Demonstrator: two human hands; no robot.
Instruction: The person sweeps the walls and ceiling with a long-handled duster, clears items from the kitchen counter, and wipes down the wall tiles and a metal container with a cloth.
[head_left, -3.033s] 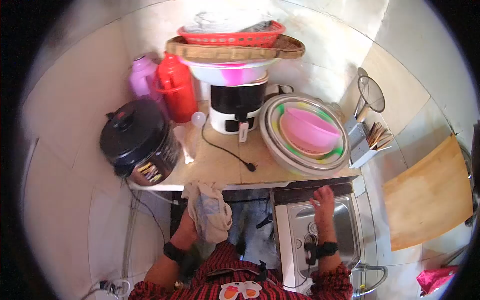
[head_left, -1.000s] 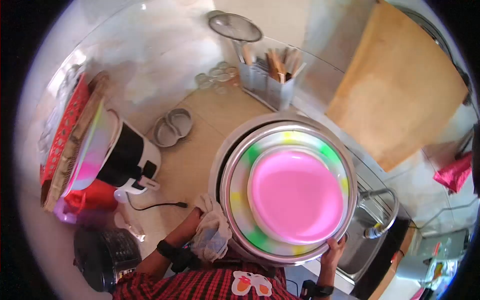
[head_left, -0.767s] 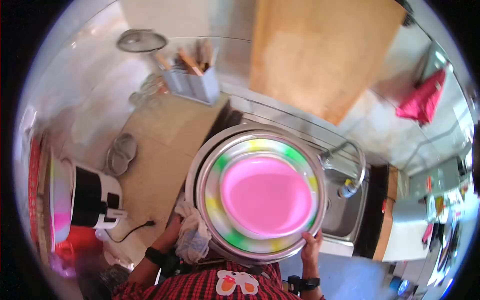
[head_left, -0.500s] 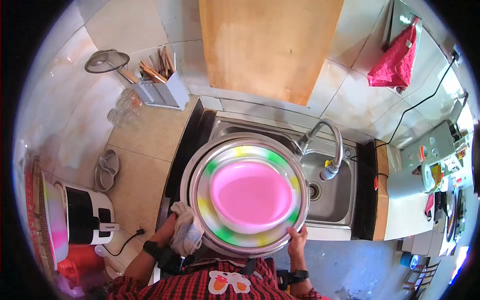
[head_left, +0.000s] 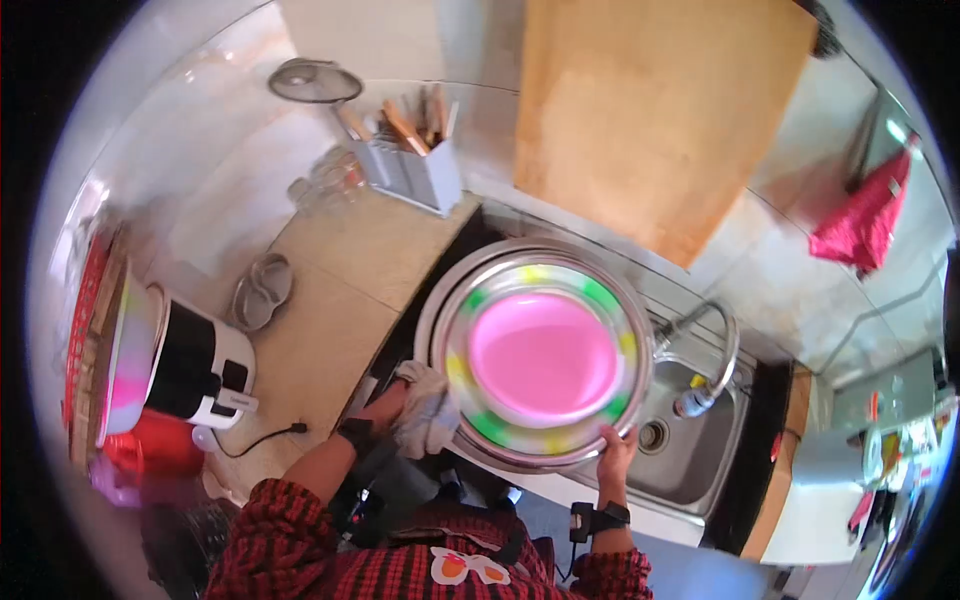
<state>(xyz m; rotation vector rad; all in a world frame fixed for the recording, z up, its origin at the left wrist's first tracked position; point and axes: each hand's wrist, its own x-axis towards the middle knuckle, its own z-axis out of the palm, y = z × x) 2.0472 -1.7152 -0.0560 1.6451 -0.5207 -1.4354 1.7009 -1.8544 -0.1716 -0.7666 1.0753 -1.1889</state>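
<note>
A stack of round basins fills the middle of the view: a large steel basin holding a multicoloured bowl with a pink bowl inside. I hold the stack over the sink's left part. My left hand grips the stack's left rim together with a crumpled pale cloth. My right hand grips the near right rim.
A steel sink with a curved tap lies under and right of the stack. On the tan counter stand a utensil holder, small metal dishes and a black-and-white appliance. A wooden board leans on the wall.
The basin stack has gone from the counter into both my hands and across over the sink. In the last half second the stack sits lower and farther from the camera, and the view swung left.
</note>
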